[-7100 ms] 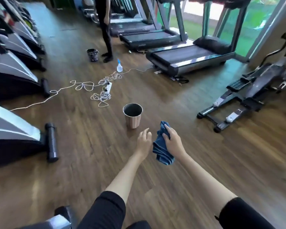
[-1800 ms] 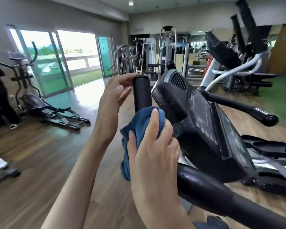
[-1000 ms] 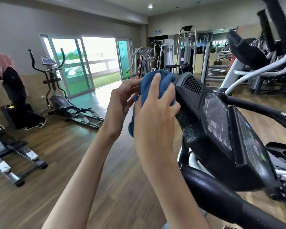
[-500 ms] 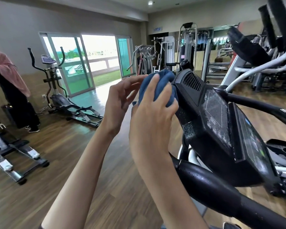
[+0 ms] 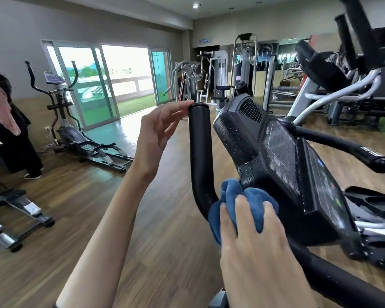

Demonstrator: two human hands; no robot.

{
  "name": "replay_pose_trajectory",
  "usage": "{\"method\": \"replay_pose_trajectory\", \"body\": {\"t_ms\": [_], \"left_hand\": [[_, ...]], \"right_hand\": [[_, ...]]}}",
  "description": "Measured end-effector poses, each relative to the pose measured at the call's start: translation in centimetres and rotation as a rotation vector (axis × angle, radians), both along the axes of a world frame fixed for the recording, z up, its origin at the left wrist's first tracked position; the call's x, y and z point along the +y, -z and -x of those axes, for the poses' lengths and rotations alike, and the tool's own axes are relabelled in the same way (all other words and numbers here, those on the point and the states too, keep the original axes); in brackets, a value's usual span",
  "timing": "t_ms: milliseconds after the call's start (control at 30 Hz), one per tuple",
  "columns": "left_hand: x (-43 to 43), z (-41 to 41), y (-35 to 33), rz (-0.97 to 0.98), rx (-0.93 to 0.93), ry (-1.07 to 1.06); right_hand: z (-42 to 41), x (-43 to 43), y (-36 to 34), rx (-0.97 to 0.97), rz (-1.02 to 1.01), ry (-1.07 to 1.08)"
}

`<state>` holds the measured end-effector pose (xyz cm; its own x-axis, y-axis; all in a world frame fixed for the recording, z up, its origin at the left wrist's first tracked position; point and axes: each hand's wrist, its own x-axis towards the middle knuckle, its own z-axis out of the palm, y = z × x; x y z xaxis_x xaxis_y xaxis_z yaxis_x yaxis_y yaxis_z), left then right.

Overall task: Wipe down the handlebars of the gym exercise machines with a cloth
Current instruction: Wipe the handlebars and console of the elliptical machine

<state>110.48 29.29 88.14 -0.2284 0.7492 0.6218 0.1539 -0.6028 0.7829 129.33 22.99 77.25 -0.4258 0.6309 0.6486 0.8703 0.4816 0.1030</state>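
A black upright handlebar (image 5: 200,147) rises in front of me and bends at its base toward the machine's frame. My right hand (image 5: 253,247) grips a blue cloth (image 5: 242,203) wrapped round the bend at the bottom of that bar. My left hand (image 5: 158,136) is raised beside the bar, fingers loosely extended, its fingertips touching the bar's top cap. The machine's black console (image 5: 282,170), speckled with water drops, sits just right of the bar. A second handlebar (image 5: 347,150) sticks out to the right.
An elliptical trainer (image 5: 76,130) stands by the glass doors on the left. A person in dark clothes (image 5: 7,134) stands at the far left edge. Another machine's base (image 5: 16,216) lies low left. Weight machines (image 5: 242,74) fill the back, more cardio machines (image 5: 342,70) the right.
My right hand has slid the cloth from the top of the upright handlebar down to its bend. The bar's top is now uncovered, with my left fingertips still at it.
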Motion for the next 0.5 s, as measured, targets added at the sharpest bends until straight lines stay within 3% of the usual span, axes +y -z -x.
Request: {"method": "replay_pose_trajectory", "body": {"t_ms": [133,333,500], "left_hand": [[0.2,-0.2,0.0,-0.038,-0.008,0.041],[0.5,0.1,0.4,-0.052,-0.03,0.074],[1.0,0.5,0.3,-0.046,-0.077,0.108]], "right_hand": [[1.8,0.4,-0.1,0.205,-0.172,-0.032],[5.7,1.6,-2.6,0.521,0.024,-0.055],[7.1,2.7,-5.1,0.75,-0.003,-0.16]]}}
